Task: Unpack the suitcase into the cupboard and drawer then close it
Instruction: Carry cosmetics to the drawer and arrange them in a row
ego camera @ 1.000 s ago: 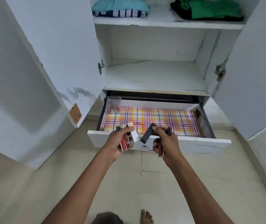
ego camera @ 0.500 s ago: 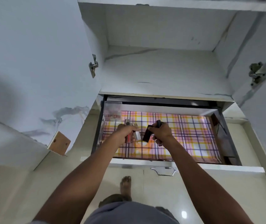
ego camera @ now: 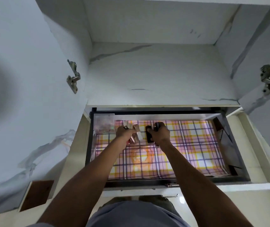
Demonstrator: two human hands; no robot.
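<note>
Drawer (ego camera: 196, 181) stands pulled out beneath the cupboard shelf (ego camera: 155, 76), plaid liner (ego camera: 188, 145) exposed. Left hand (ego camera: 125, 132) grips a bundle of small tubes and boxes (ego camera: 135, 136), fingers curled round it. Right hand (ego camera: 160, 135) grips dark cases (ego camera: 149, 136), their long axes running roughly front to back. Both hands hover low over the rear-left of the liner, directly above it; the left is nearer the clear box (ego camera: 104, 122) in the corner. Judged next: set items down there.
</note>
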